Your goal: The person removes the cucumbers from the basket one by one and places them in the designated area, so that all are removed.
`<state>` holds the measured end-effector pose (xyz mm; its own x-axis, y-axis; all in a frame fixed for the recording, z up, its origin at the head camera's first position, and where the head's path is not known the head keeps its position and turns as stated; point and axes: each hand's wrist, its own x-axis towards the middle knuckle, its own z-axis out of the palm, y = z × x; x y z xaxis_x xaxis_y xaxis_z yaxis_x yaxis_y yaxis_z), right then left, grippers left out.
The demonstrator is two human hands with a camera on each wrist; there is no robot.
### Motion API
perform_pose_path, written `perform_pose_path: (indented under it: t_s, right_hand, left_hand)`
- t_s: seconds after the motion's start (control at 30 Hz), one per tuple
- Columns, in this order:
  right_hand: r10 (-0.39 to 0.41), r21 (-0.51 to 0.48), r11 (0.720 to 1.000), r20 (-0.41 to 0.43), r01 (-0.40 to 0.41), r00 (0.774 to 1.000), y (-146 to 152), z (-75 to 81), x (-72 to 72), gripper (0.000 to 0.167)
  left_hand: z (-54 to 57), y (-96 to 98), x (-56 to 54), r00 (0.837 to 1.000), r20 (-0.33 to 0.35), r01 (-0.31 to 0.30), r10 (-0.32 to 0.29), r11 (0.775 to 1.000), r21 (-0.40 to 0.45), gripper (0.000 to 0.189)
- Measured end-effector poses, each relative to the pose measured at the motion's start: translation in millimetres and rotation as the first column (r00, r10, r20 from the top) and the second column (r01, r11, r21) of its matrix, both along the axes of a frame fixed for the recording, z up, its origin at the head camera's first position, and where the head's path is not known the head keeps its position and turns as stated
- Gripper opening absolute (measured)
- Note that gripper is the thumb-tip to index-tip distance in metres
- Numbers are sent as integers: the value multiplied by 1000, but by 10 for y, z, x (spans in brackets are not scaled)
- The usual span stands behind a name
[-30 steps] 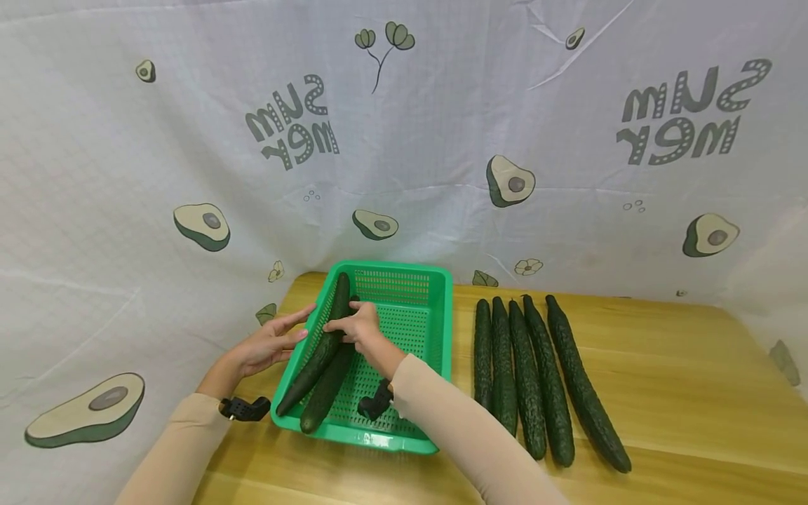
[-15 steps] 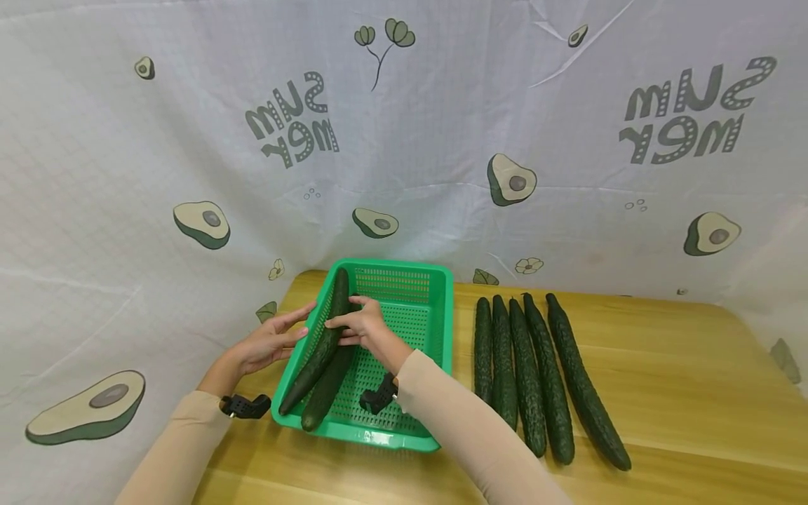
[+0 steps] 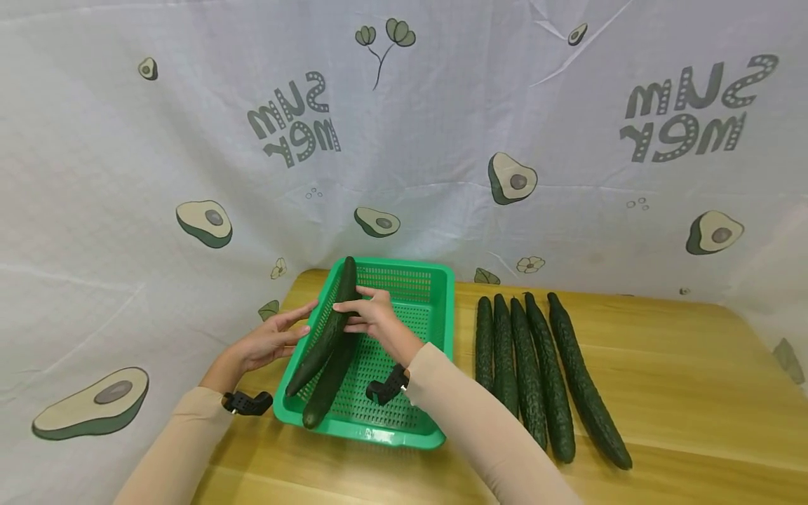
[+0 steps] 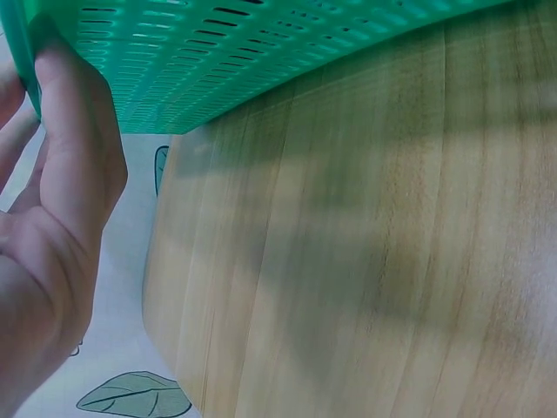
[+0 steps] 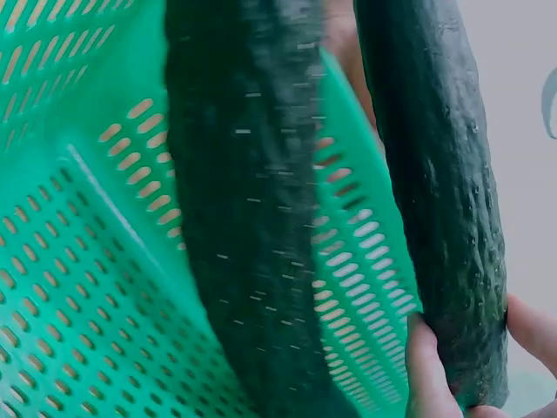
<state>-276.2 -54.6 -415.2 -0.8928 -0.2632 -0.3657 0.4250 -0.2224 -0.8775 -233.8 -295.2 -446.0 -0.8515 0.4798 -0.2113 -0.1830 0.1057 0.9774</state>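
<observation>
My left hand grips the left rim of a green plastic basket; in the left wrist view the rim passes between its fingers. Over the basket's left side, my right hand holds a dark green cucumber between thumb and fingers, tilted along the left wall. A second cucumber leans inside the basket just beside it, its near end at the front rim. From the right wrist, my fingertips pinch the held cucumber near one end, and the other cucumber shows next to it.
Several cucumbers lie side by side on the wooden table to the right of the basket. The rightmost cucumber slants a little apart. A white printed curtain hangs behind the table and along its left.
My right hand has lifted the cucumber slightly and shifted it up and to the right, its near end coming off the basket's front corner. The left hand keeps its place on the rim.
</observation>
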Motion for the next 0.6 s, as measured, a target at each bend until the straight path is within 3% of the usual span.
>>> perform_pose_path:
  t_s: [0.37, 0.6]
  right_hand:
    - [32, -38, 999, 29, -31, 999, 389, 267, -16, 69]
    - [38, -24, 999, -3, -38, 999, 655, 352, -30, 72]
  left_hand:
    - [-9, 8, 7, 1000, -11, 12, -12, 1000, -2, 67]
    - [-9, -9, -1, 999, -44, 21, -23, 999, -33, 67]
